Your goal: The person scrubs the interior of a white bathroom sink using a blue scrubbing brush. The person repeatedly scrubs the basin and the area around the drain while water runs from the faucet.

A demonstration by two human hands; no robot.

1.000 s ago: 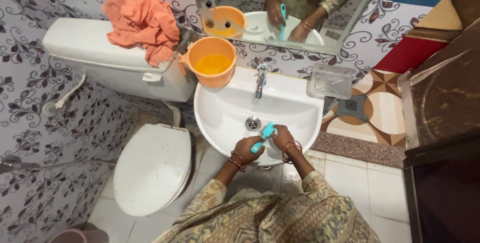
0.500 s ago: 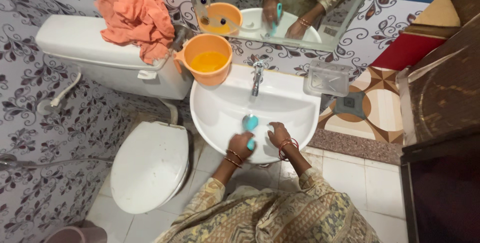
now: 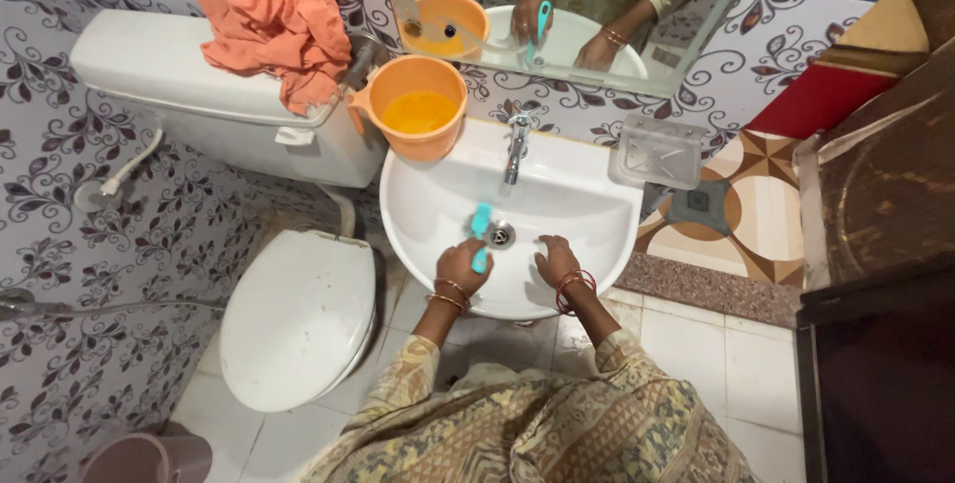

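My left hand (image 3: 463, 266) grips the handle of a turquoise brush (image 3: 481, 228) whose head lies inside the white washbasin (image 3: 438, 190), just left of the drain (image 3: 500, 234). My right hand (image 3: 555, 260) rests flat in the bowl near the front rim, fingers spread, holding nothing. Both wrists wear bangles. A chrome tap (image 3: 515, 145) stands at the back of the basin.
An orange mug (image 3: 420, 105) with yellow liquid sits on the basin's left rear corner. A white toilet (image 3: 298, 314) and cistern (image 3: 189, 95) with an orange cloth (image 3: 274, 20) stand left. A clear soap dish (image 3: 657, 153) and mirror (image 3: 567, 5) hang behind; a pink bin (image 3: 149, 458) is at the bottom left.
The brush has passed from between both hands into my left hand and moved left of the drain. My right hand has let go and settled flat in the bowl.
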